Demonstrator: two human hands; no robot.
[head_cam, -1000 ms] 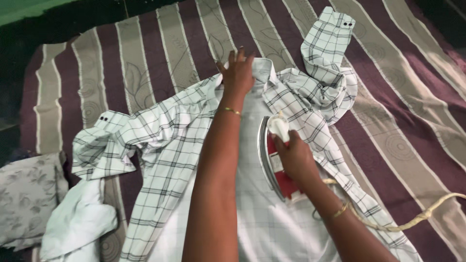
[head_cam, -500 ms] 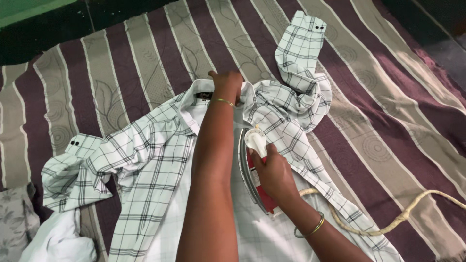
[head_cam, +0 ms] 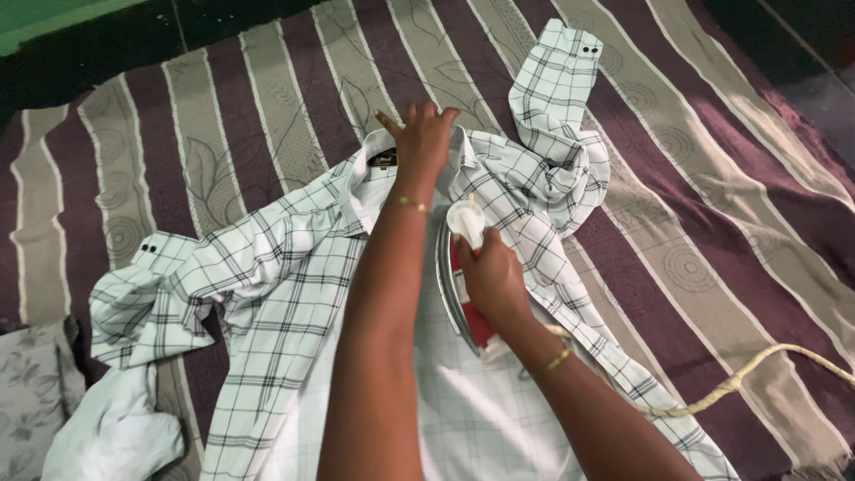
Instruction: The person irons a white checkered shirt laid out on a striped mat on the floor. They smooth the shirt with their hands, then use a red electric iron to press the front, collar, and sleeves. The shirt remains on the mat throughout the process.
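A white checked shirt (head_cam: 267, 285) lies spread on a striped purple and beige bedspread (head_cam: 712, 223), inside facing up. My left hand (head_cam: 419, 138) presses flat on the collar at the top of the shirt, fingers spread. My right hand (head_cam: 490, 276) grips the handle of a red and white clothes iron (head_cam: 463, 267), which rests on the shirt's pale back panel just below the collar. The iron's metal sole edge shows on its left side. One sleeve (head_cam: 557, 98) is bunched up to the right, the other sleeve (head_cam: 151, 294) lies crumpled to the left.
The iron's beige cloth cord (head_cam: 757, 365) trails off to the right across the bedspread. A white cloth (head_cam: 116, 436) and a grey flowered pillow (head_cam: 27, 401) sit at the lower left. A dark floor borders the top edge.
My left hand went from gripping the collar to lying flat on it with fingers spread. The iron slid a little up toward the collar. The view shifted slightly.
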